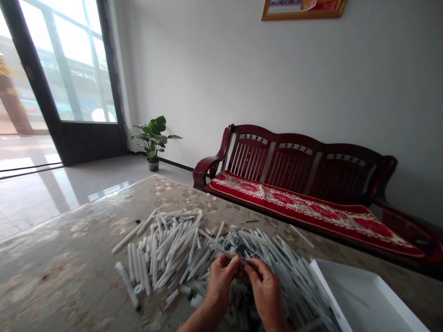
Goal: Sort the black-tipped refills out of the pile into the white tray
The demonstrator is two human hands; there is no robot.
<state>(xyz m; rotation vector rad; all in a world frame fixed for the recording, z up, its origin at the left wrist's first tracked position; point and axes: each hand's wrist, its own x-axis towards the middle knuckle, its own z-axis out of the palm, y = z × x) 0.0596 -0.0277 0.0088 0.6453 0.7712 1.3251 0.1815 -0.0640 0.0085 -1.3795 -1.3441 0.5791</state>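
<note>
My left hand (220, 279) and my right hand (266, 286) come close together over the middle of the pile, fingers pinched. Between them is a slim greyish pen-like tube (220, 249), pointing up and to the left; its lower end is covered by my fingers. To the left lies a heap of white pen-like tubes (173, 244). More translucent grey tubes (290, 263) are spread under and to the right of my hands. One thicker tube with a dark end (128, 286) lies apart at the left. Small short pieces (197, 295) beneath my wrists are blurred.
A shallow white box (377, 299) stands at the right on the patterned tablecloth (79, 263). Beyond the table are a dark red wooden bench (290, 161) with a red floral cover (287, 198), a potted plant (153, 140) and a glass door (79, 69).
</note>
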